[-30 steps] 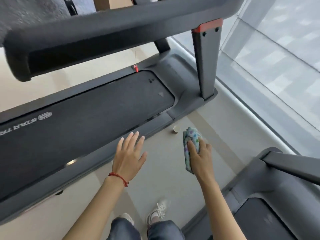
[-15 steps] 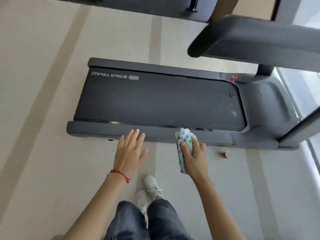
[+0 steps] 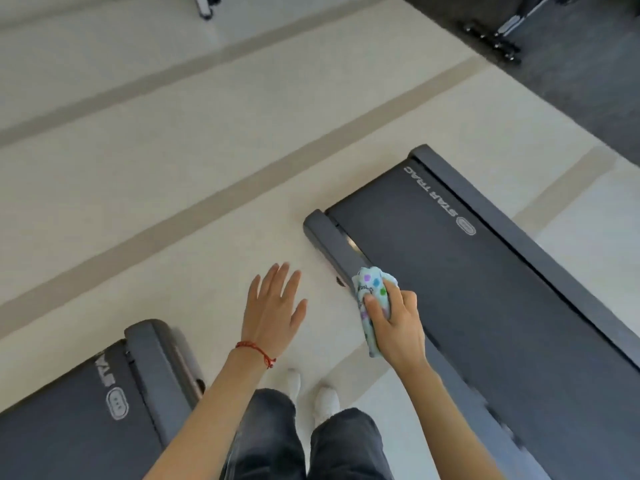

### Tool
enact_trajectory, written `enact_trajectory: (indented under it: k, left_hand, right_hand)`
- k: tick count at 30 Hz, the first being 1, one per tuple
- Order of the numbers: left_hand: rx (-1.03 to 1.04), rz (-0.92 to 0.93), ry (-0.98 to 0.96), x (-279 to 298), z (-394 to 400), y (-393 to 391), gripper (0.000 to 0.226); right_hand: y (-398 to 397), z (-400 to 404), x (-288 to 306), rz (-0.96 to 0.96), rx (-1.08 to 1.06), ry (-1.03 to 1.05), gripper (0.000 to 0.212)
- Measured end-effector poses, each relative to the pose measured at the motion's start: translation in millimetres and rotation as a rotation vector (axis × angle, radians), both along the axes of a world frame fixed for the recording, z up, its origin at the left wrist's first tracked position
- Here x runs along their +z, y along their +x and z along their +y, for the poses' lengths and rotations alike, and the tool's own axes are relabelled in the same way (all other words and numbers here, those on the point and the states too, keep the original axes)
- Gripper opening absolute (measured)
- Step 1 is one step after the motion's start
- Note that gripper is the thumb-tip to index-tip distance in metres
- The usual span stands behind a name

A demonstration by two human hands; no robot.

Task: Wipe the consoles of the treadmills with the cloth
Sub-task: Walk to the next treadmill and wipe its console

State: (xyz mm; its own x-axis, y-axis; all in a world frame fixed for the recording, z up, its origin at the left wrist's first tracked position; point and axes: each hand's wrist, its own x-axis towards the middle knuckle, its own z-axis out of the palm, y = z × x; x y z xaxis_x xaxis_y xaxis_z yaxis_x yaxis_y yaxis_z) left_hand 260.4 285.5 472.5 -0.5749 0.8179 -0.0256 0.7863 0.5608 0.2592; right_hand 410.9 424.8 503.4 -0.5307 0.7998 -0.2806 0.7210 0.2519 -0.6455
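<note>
Nearest, below both hands: our dark jeans point(image 3: 277, 441) and white shoes point(image 3: 325, 400), standing on the pale floor point(image 3: 138, 168).

Left hand point(image 3: 273, 310): we hold it out flat over the floor, fingers straight and slightly spread, gripping nothing. A red string bracelet point(image 3: 256, 351) circles its wrist.

Right hand point(image 3: 394, 323): we carry the cloth point(image 3: 372, 289) bunched in it, thumb and fingers curled round the fabric. The cloth is pale with coloured dots; one end sticks out past the fingers, the other hangs below the palm.

Right treadmill point(image 3: 485, 306): it lies under and beyond the right hand, its dark belt marked STAR TRAC at the rear end. The cloth shows over the grey side rail point(image 3: 332, 240) of this machine; we cannot tell whether it touches the rail. We see no console in view.

Left treadmill point(image 3: 86, 410): its rear end sits below and to the left of the left hand, well apart from it.

Farther off, beyond both hands: tan stripes point(image 3: 207, 206) crossing the floor, a dark mat point(image 3: 571, 64) at the far right with blurred equipment point(image 3: 498, 36) on it.
</note>
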Motion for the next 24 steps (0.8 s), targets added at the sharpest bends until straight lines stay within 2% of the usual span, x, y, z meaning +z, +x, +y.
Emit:
enact_trajectory:
  k: [4, 10, 15, 24]
  left_hand:
    - [0.175, -0.044, -0.033, -1, -32, -44, 0.07]
    - [0.325, -0.046, -0.027, -17, -64, -138, 0.07]
    - [0.394, -0.026, -0.003, -14, -76, -231, 0.054]
    - [0.436, -0.026, -0.007, -19, -49, -367, 0.052]
  right_hand:
    - [-71, -6, -9, -0.001, 0.198, -0.004, 0.052]
    - [-193, -19, -22, 0.03, 0.392, 0.002, 0.052]
    - [-298, -30, -23, 0.052, 0.44, -0.02, 0.052]
    - [-431, 3, -29, 0.074, 0.439, -0.013, 0.052]
